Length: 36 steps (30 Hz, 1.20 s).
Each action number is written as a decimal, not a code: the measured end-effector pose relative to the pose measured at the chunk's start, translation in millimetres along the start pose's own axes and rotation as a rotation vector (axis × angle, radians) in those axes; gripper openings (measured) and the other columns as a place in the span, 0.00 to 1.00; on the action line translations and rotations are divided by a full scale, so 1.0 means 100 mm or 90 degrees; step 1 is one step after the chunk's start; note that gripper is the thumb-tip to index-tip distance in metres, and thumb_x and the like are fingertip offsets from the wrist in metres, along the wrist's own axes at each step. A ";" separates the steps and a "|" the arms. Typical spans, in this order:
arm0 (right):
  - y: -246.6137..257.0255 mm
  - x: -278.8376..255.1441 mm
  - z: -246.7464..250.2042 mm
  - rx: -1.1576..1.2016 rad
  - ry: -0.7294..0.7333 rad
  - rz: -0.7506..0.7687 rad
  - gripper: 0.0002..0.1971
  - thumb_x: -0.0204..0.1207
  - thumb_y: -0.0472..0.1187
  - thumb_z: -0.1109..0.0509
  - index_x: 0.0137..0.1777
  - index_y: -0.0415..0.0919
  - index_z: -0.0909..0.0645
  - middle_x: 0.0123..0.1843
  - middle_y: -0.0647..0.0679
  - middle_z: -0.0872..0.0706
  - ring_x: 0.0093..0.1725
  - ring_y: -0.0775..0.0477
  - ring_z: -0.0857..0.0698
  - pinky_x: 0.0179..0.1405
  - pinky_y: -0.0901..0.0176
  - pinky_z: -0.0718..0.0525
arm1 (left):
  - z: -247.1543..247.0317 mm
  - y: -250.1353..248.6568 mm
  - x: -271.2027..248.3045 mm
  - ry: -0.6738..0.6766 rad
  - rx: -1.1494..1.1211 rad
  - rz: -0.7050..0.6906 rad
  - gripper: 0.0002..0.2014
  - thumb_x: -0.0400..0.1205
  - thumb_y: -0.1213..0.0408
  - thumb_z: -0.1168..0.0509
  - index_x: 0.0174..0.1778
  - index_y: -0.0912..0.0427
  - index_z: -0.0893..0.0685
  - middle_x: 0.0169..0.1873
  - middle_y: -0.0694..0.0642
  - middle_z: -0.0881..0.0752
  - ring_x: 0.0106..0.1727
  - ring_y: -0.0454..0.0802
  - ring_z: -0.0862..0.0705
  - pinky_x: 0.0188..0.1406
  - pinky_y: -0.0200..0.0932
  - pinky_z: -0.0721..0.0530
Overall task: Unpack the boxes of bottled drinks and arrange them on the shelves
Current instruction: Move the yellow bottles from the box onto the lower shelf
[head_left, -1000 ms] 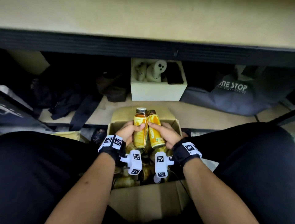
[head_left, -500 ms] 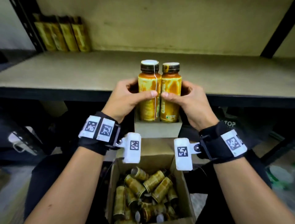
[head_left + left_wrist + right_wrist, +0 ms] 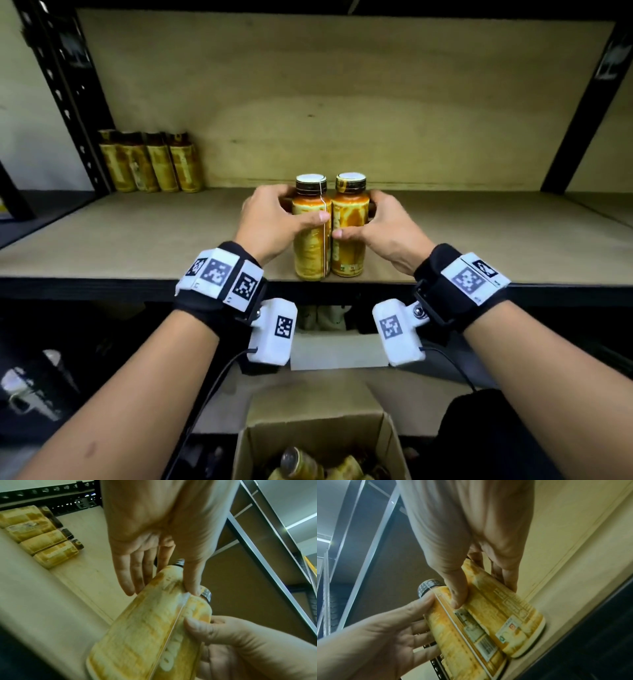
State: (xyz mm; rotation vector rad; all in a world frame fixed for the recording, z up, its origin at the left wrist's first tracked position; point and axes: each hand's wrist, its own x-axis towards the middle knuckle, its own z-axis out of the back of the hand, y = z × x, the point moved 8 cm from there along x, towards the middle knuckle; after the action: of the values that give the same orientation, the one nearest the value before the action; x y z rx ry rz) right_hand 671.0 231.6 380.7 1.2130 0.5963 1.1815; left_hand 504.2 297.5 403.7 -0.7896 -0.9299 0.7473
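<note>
Two yellow-labelled drink bottles stand upright and pressed together at the front edge of the wooden shelf (image 3: 137,240). My left hand (image 3: 274,219) grips the left bottle (image 3: 310,246), thumb across its front and fingers behind it. My right hand (image 3: 382,224) grips the right bottle (image 3: 349,240) the same way. In the left wrist view the left bottle (image 3: 137,635) fills the lower middle. In the right wrist view the right bottle (image 3: 503,615) has its base against the shelf board (image 3: 573,574). The fingers behind the bottles are mostly hidden.
A row of several like bottles (image 3: 150,164) stands at the shelf's back left corner. Black uprights (image 3: 68,96) frame the shelf. Below me is the open cardboard box (image 3: 387,435) with more bottles (image 3: 301,466) lying in it. A white box (image 3: 335,349) sits on the lower level.
Both hands have lifted the two bottles out of the box, up and forward, and brought them down onto the shelf's front edge. The grips are unchanged.
</note>
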 end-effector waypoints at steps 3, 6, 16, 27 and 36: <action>0.01 0.20 -0.12 -0.021 0.020 -0.004 0.32 0.61 0.35 0.14 0.65 0.40 0.22 0.56 0.48 0.11 0.57 0.50 0.12 0.63 0.46 0.15 | 0.15 0.10 0.20 0.008 0.084 0.028 0.31 0.59 0.50 0.16 0.57 0.54 0.12 0.48 0.46 0.09 0.52 0.43 0.12 0.58 0.49 0.14; 0.04 0.55 -0.31 -0.098 0.052 -0.011 0.34 0.59 0.40 0.12 0.65 0.42 0.20 0.57 0.49 0.11 0.58 0.50 0.13 0.64 0.47 0.16 | 0.34 0.26 0.45 -0.006 0.204 0.051 0.39 0.52 0.42 0.17 0.59 0.52 0.14 0.51 0.50 0.10 0.58 0.49 0.14 0.60 0.53 0.15; 0.16 2.04 -1.42 -0.342 0.118 -0.007 0.33 0.59 0.49 0.13 0.64 0.43 0.19 0.60 0.46 0.12 0.59 0.44 0.14 0.62 0.50 0.15 | 1.12 1.09 1.66 -0.073 0.436 0.174 0.29 0.67 0.51 0.20 0.61 0.59 0.18 0.56 0.57 0.13 0.57 0.59 0.15 0.53 0.49 0.15; 0.06 3.18 -2.14 -0.358 0.095 0.016 0.35 0.62 0.51 0.15 0.67 0.43 0.24 0.62 0.44 0.15 0.59 0.42 0.15 0.59 0.47 0.14 | 1.73 1.87 2.79 -0.171 0.449 0.185 0.27 0.68 0.49 0.22 0.60 0.55 0.18 0.57 0.60 0.15 0.57 0.62 0.15 0.52 0.51 0.15; 0.20 3.71 -2.46 -0.407 0.030 0.029 0.19 0.72 0.42 0.23 0.62 0.41 0.20 0.61 0.41 0.14 0.58 0.38 0.15 0.56 0.52 0.16 | 1.82 2.09 3.12 -0.166 0.467 0.156 0.29 0.70 0.51 0.22 0.64 0.58 0.21 0.61 0.62 0.18 0.61 0.65 0.18 0.57 0.54 0.17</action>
State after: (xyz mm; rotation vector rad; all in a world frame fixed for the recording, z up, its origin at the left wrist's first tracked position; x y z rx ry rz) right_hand 574.5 666.1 405.5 0.6565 0.1916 1.3070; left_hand 423.9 706.4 419.6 -0.1551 -0.7092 1.3283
